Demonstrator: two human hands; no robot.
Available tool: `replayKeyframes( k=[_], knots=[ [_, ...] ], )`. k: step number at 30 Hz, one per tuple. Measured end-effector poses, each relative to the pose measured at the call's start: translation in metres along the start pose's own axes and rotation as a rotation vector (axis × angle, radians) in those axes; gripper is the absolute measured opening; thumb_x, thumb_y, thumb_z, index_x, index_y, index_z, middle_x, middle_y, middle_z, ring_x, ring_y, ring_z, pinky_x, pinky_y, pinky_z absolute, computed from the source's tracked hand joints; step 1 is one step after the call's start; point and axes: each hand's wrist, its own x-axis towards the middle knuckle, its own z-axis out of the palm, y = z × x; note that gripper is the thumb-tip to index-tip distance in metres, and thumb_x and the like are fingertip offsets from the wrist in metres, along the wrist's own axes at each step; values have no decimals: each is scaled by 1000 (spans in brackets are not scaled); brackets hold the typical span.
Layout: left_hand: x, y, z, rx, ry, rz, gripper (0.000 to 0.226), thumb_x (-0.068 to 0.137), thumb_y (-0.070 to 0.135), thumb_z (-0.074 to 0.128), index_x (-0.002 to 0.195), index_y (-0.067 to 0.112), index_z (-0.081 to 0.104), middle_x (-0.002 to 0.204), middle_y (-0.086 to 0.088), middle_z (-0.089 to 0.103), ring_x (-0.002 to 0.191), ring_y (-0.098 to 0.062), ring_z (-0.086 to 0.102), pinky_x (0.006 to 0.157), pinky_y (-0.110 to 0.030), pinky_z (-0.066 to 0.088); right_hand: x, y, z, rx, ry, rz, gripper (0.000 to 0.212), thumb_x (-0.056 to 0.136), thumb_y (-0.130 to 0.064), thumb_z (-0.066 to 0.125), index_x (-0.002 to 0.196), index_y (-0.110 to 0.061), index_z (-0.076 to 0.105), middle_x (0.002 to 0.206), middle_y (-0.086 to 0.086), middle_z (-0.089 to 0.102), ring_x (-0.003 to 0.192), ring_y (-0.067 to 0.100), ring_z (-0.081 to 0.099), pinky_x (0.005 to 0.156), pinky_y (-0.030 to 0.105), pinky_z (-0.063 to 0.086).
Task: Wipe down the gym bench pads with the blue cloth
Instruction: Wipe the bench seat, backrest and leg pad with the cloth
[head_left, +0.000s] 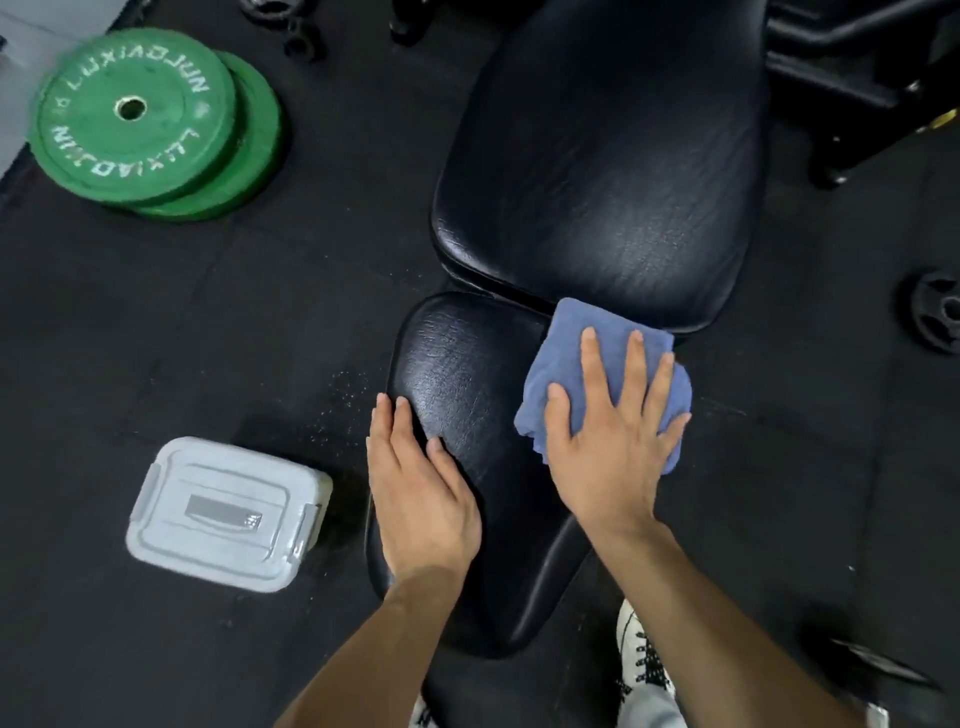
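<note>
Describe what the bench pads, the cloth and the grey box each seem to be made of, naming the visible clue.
Seat pad and back pad: probably black vinyl or faux leather; glossy, with fine creases.
Cloth: soft blue woven or terry fabric; matte, folds and bunches under the right hand.
Box: likely moulded grey plastic; smooth lid with side clips.

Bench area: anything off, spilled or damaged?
Minor only. Pale specks scatter the floor mat left of the seat pad, like spray or dust. Both pads' vinyl is creased, no tears visible. The right hand presses the blue cloth; the left hand rests on the seat pad.
</note>
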Motion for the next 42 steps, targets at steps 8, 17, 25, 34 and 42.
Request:
replayKeyframes(
  k=[8,17,25,34,42],
  knots=[
    [0,-1,-1,-44,-12,25,51,107,21,34,153,0,36,165,-15,29,154,-30,28,123,-53,30,-86,-15,16,168,90,220,64,103,-54,36,162,-32,29,174,10,7,161,35,1,102,61,49],
    [2,-6,-6,-154,-23,6,49,108,22,42,154,8,37,166,-6,27,154,-21,28,125,-42,28,-201,-39,39,284,79,200,63,100,-46,44,160,-30,34,173,11,12,159,39,13,124,43,29],
    [8,-7,-25,-269,-117,-78,48,106,22,50,153,21,43,165,10,30,152,-1,26,111,1,15,-137,-35,24,25,-37,-76,63,102,-43,38,162,-33,27,174,8,11,161,35,1,123,66,21],
    [40,-7,-51,-591,-86,-406,42,104,4,44,138,19,63,137,6,66,126,-4,59,116,-29,43,0,-106,29,-108,-80,-260,59,105,-49,28,162,-36,25,175,8,6,161,34,-3,124,69,6],
    [57,-24,-68,-970,-205,-661,37,102,4,41,116,11,75,111,-9,79,108,-23,75,97,-37,58,-34,-114,31,-176,-125,-490,60,99,-43,43,158,-36,35,174,8,11,160,36,4,122,70,11]
  ],
)
